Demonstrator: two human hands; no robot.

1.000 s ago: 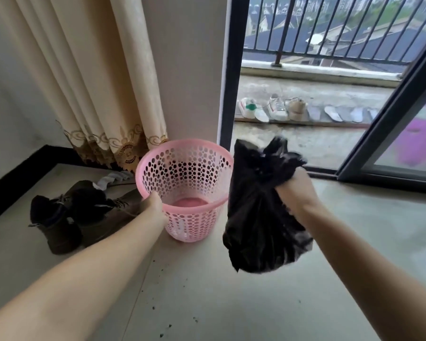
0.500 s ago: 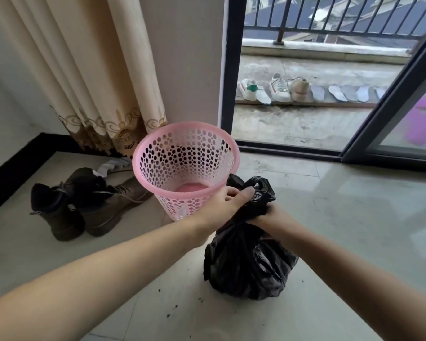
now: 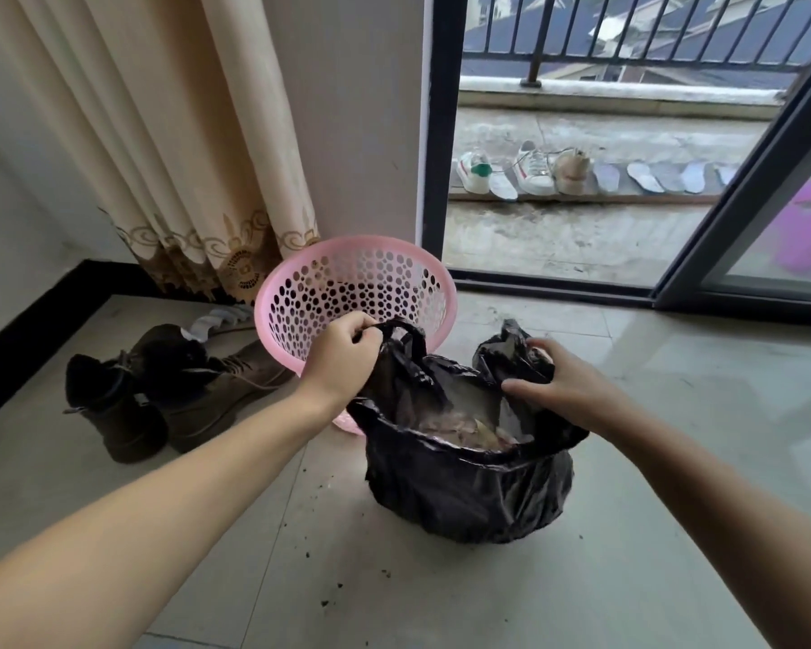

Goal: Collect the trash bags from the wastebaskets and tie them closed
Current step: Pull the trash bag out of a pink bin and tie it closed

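Observation:
A black trash bag (image 3: 469, 489) sits on the floor tiles just in front of a pink perforated wastebasket (image 3: 347, 288). The bag's mouth is spread open and crumpled waste shows inside. My left hand (image 3: 343, 351) pinches the bag's left handle loop. My right hand (image 3: 563, 381) grips the bag's right handle flap. The two hands are apart, one on each side of the opening. The basket holds no bag.
A pair of dark boots (image 3: 160, 391) lies left of the basket. A beige curtain (image 3: 169, 147) hangs behind. An open sliding door (image 3: 745, 217) leads to a balcony with several shoes (image 3: 530, 173). Dark crumbs (image 3: 328, 550) dot the floor tiles.
The bag went from hanging in my right hand down onto the floor. My left hand left the basket rim and took one handle. Both hands have pulled the bag's mouth open.

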